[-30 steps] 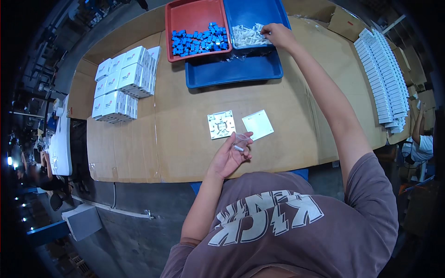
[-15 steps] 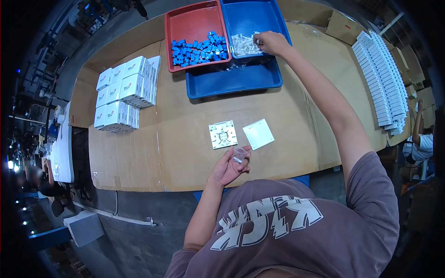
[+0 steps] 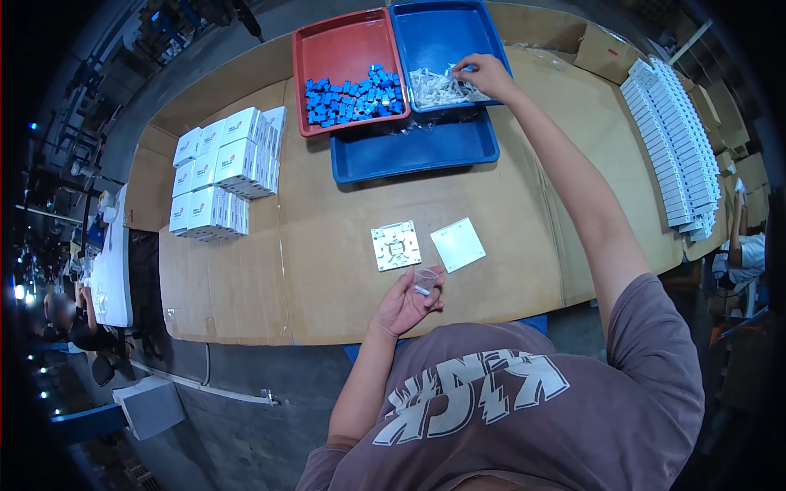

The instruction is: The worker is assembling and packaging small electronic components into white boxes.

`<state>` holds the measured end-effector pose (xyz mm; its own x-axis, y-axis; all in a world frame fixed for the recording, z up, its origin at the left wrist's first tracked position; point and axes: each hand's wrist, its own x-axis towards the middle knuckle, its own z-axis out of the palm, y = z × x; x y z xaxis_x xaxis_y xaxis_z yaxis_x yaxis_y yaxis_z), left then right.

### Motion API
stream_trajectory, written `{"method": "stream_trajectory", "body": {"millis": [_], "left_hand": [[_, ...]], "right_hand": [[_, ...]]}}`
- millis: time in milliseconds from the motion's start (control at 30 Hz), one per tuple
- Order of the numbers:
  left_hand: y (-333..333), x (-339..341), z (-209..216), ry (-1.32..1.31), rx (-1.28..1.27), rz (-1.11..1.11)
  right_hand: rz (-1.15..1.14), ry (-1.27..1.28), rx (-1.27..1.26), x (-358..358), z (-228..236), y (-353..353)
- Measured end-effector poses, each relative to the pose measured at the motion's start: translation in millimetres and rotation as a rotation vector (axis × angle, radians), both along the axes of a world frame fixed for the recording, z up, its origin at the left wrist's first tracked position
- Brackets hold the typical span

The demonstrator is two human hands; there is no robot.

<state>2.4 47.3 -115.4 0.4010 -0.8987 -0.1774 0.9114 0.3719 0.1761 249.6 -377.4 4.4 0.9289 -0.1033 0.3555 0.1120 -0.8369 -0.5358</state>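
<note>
My left hand (image 3: 405, 305) is closed on a small clear plastic bag (image 3: 426, 278) with a little white piece inside. It is just in front of a square white frame plate (image 3: 395, 245) with cut-outs and a plain square white cover plate (image 3: 458, 245), both lying on the cardboard. My right hand (image 3: 490, 75) reaches far forward over a blue tray (image 3: 446, 33). Its thumb and fingers pinch together at the edge of a heap of small whitish pieces (image 3: 438, 88); what is between the fingertips is too small to make out.
A red tray (image 3: 340, 41) with many blue connector-like parts (image 3: 356, 96) stands beside the blue tray. Another blue tray (image 3: 413, 155) lies in front. White boxes (image 3: 217, 176) are stacked at left; rows of white plates (image 3: 675, 147) stand at right. Cardboard walls (image 3: 610, 53) edge the table.
My right hand has lifted slightly off the heap of whitish pieces, fingers still pinched. My left hand keeps the bag in nearly the same place. The whole view has shifted a little.
</note>
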Motion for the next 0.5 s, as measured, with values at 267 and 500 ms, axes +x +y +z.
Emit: {"method": "stream_trajectory", "body": {"millis": [267,500], "left_hand": [[-7,-1,30,0.083,-0.023,0.132],[-25,22,63,0.143,-0.015,0.254]], "right_hand": [[0.195,0.107,1.165,-69,39,48],[0.344,0.31,0.928,-175,23,139]]}}
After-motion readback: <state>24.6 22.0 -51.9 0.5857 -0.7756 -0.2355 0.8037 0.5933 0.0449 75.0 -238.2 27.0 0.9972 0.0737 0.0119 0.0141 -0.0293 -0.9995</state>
